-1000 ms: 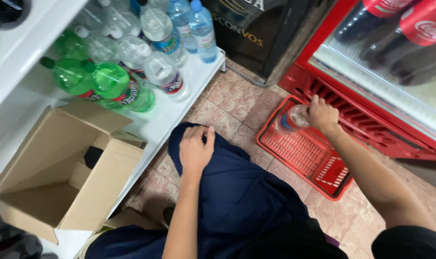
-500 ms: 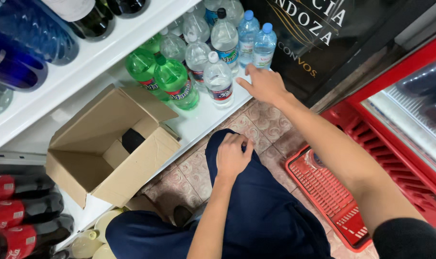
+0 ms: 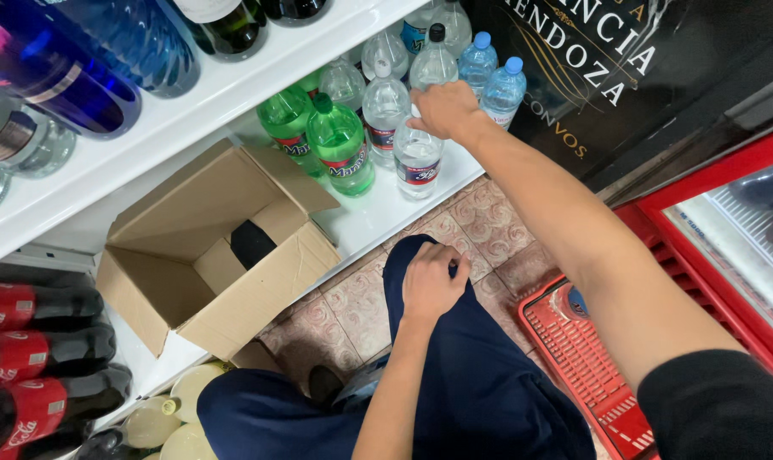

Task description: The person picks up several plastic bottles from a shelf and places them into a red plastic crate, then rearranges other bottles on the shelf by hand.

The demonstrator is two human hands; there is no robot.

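- Step in hand: my right hand [image 3: 442, 109] sits on the cap end of a clear bottle [image 3: 418, 158] standing at the front edge of the white shelf [image 3: 378, 217]. My fingers curl down around the bottle's top, closed on it. I judge this to be the setting-down of the bottle among the others.
- Bottle position: upright, just beside the green bottles [image 3: 340, 153] on its left and in front of further clear bottles [image 3: 385, 106]. Two blue-capped bottles [image 3: 493, 85] stand behind my wrist.
- Left hand [image 3: 432, 285]: rests on my knee, fingers folded loosely against dark trousers, holding nothing.
- Next move, as I judge it: the bottle must stand steady and clear of the shelf lip before my fingers let go. The row is tight, so a nudge could tip a neighbour.
- Box [image 3: 212, 255]: open cardboard, flaps up, lying on the lower shelf left of the green bottles. One dark object shows inside; I cannot tell what it is, and the rest looks bare.
- Basket [image 3: 586, 358]: red plastic, on the tiled floor beside my right leg. One clear bottle with a blue cap [image 3: 569, 300] lies in its near corner.
- Upper shelf: blue and dark bottles lie on their sides.
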